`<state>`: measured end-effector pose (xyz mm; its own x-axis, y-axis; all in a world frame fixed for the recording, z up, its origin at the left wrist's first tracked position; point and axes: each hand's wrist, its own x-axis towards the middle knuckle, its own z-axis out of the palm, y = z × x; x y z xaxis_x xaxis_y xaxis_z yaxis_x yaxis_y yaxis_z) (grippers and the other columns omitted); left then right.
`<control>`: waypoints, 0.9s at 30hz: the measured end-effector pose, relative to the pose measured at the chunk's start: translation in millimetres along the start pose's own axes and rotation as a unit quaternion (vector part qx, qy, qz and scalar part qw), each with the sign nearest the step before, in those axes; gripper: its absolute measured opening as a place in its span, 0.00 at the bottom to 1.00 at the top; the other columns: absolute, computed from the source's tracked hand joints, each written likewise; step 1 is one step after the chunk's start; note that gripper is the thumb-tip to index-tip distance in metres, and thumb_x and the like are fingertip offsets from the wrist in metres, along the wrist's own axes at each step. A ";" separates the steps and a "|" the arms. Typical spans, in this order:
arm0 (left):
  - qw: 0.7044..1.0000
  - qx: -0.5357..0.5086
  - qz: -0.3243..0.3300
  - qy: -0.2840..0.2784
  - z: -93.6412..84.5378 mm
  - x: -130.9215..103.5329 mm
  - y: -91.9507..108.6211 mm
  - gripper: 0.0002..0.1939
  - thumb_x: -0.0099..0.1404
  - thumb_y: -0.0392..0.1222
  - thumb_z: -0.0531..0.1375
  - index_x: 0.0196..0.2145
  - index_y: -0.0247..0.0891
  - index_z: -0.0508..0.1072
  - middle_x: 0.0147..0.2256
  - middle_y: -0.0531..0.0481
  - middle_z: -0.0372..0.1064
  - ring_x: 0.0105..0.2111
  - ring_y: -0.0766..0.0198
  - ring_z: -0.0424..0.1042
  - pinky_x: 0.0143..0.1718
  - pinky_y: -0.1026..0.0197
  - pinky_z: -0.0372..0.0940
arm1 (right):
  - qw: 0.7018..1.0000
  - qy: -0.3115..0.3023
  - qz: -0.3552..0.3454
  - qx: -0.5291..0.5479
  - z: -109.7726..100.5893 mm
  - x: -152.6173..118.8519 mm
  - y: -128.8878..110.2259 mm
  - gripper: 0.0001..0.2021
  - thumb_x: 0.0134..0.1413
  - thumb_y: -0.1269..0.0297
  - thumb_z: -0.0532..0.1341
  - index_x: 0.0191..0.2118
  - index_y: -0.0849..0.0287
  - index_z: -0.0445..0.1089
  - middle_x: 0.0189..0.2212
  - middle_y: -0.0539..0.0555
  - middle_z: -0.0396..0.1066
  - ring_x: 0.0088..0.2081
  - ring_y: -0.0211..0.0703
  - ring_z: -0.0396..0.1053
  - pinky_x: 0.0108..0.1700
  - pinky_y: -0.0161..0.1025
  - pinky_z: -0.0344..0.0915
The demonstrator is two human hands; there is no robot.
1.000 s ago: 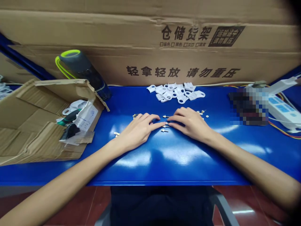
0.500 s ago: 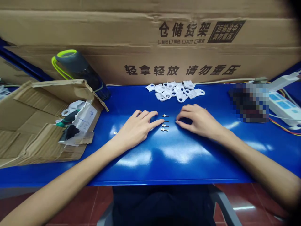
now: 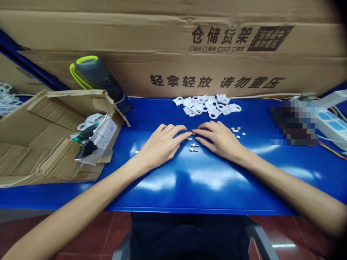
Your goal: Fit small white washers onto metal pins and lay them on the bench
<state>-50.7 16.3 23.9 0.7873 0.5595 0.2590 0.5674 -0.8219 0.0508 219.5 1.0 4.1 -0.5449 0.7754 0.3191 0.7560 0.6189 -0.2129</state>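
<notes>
Small metal pins with pale heads lie in a short column on the blue table, and the two nearest me, an upper pin (image 3: 194,145) and a lower pin (image 3: 193,150), are in plain sight. My left hand (image 3: 164,144) rests palm down left of them, fingers stretched out, with a fingertip at the far end of the column. From the right, my right hand (image 3: 218,137) reaches to the same spot, its bent finger and thumb apart. Another small pin (image 3: 192,134) shows partly at the fingertips. A further small metal piece (image 3: 137,152) peeks out beside my left wrist.
White plastic pieces with round holes (image 3: 207,104) are heaped at the back. Several tiny white parts (image 3: 238,131) lie right of my right hand. An open cardboard box (image 3: 54,162) stands left, before a dark cylinder (image 3: 108,81). A power strip (image 3: 332,121) with wires lies right.
My right hand has moved left, its fingertips now meeting the far pins by my left hand. The tiny white parts behind it have come into view. The camera has turned slightly left.
</notes>
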 end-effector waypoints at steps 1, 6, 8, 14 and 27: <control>1.000 0.004 0.004 -0.010 1.4 1.4 0.6 0.25 0.76 0.32 0.53 0.67 0.45 0.72 0.65 0.40 0.69 0.55 0.50 0.72 0.54 0.48 0.63 | 1.000 0.004 -0.002 -0.001 3.5 0.7 0.6 0.17 0.76 0.56 0.55 0.58 0.51 0.79 0.52 0.60 0.79 0.50 0.55 0.73 0.50 0.51 0.64; 0.998 0.032 0.024 -0.047 5.8 6.6 1.7 0.28 0.75 0.30 0.51 0.67 0.45 0.72 0.68 0.41 0.65 0.57 0.49 0.70 0.56 0.46 0.62 | 0.999 0.034 0.002 0.003 8.0 -2.3 6.8 0.18 0.77 0.55 0.54 0.51 0.51 0.82 0.47 0.59 0.80 0.46 0.52 0.72 0.47 0.50 0.62; 0.998 0.033 0.019 -0.045 6.2 7.5 2.2 0.29 0.74 0.29 0.51 0.69 0.44 0.70 0.68 0.40 0.66 0.57 0.48 0.70 0.56 0.46 0.62 | 0.999 0.035 0.000 0.008 7.7 -2.8 6.5 0.17 0.77 0.57 0.54 0.51 0.50 0.83 0.46 0.58 0.80 0.46 0.52 0.72 0.47 0.50 0.61; 0.997 0.037 0.036 -0.055 8.0 8.3 3.9 0.32 0.73 0.28 0.51 0.70 0.45 0.68 0.68 0.40 0.66 0.56 0.49 0.71 0.55 0.46 0.62 | 0.998 0.043 0.008 0.036 10.2 -2.5 5.0 0.15 0.75 0.59 0.58 0.49 0.51 0.84 0.44 0.58 0.82 0.44 0.51 0.73 0.47 0.49 0.62; 0.995 0.072 0.043 -0.054 8.7 10.6 7.3 0.28 0.75 0.30 0.50 0.68 0.45 0.71 0.70 0.41 0.64 0.57 0.48 0.71 0.56 0.45 0.63 | 0.988 0.086 0.005 0.131 14.5 -3.6 7.4 0.09 0.72 0.65 0.62 0.46 0.55 0.82 0.42 0.55 0.84 0.44 0.49 0.79 0.49 0.47 0.71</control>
<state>-36.1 17.2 18.6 0.8510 0.5028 0.1517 0.5200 -0.8473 -0.1083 221.8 4.6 -12.0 -0.4514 0.7632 0.4623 0.6288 0.6397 -0.4421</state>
